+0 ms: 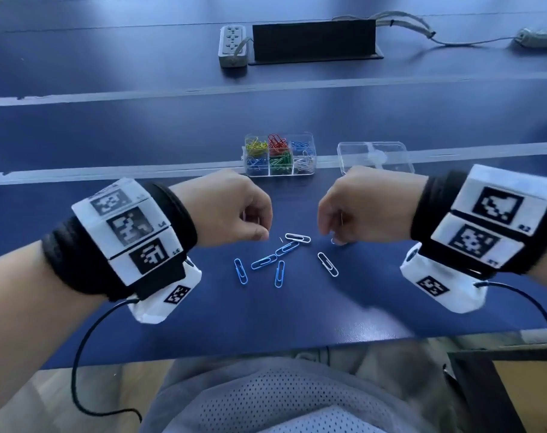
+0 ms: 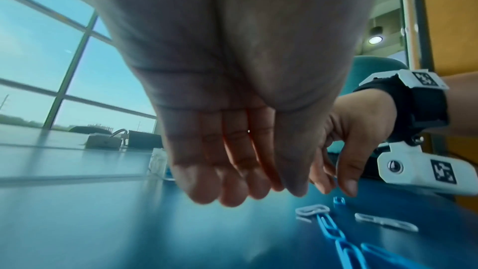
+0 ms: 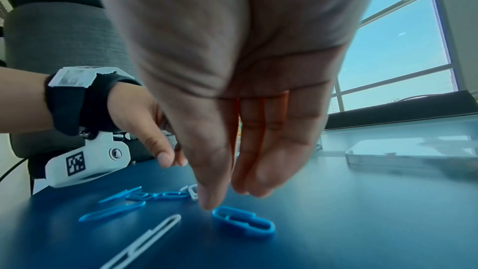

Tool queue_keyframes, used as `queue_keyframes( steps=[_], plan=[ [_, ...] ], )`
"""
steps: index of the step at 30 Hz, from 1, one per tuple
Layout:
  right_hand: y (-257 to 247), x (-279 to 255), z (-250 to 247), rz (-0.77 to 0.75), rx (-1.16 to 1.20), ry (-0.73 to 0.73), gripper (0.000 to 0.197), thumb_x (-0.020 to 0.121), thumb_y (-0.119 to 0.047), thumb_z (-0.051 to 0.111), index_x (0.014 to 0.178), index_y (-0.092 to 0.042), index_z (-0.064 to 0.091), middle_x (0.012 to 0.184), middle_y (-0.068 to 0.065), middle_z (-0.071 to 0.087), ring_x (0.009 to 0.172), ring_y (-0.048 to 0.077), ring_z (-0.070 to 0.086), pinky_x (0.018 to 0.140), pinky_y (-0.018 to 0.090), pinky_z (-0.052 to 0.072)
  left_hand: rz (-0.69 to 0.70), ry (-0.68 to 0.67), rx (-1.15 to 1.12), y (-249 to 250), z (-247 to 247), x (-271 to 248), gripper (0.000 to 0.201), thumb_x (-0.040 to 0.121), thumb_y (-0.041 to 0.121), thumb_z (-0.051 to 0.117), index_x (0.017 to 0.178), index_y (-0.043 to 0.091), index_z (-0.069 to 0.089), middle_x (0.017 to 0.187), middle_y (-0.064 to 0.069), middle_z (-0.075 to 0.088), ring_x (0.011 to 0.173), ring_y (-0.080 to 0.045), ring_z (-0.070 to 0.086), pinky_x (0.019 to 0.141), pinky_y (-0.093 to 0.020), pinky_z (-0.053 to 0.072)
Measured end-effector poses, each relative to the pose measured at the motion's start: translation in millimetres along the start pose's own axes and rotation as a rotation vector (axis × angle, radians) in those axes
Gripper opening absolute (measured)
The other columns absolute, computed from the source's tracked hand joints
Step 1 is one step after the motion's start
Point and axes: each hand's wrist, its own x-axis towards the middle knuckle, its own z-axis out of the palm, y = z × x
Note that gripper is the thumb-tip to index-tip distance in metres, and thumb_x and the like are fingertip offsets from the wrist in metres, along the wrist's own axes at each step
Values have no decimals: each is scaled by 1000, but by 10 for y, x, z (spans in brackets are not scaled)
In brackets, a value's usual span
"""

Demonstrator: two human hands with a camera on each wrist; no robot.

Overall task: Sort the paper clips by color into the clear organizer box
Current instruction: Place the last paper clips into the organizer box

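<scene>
Below, both hands, left (image 1: 231, 210) and right (image 1: 356, 207), hover slack-fingered, holding nothing, over loose clips (image 1: 280, 260); box (image 1: 280, 156) at twelve o'clock.

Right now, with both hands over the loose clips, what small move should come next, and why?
Probably lower the right hand a touch and pinch the blue clip lying just under its fingertips. Neither it nor the left hand seems to hold anything, and the organizer box stands open beyond them with a compartment of blue clips already in it.
</scene>
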Motion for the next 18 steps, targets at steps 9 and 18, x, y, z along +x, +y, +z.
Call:
queue_keyframes(
  steps=[9, 18],
  plan=[
    [25, -99, 146, -6, 23, 1, 26, 78, -14, 58, 100, -24, 68, 59, -14, 51, 57, -2, 45, 56, 13, 35, -58, -23, 161, 238, 97, 13, 24, 76, 45, 67, 77, 21, 67, 69, 9, 62, 69, -9, 54, 62, -20, 40],
    [-313, 50, 113, -192, 33, 137, 32, 83, -6, 51, 99, -21, 74, 99, -1, 71, 89, 18, 61, 80, 22, 46, -114, -31, 163, 314, 167, -143, 14, 78, 31, 68, 84, 20, 74, 77, 5, 69, 75, -11, 56, 74, -22, 48]
  ],
)
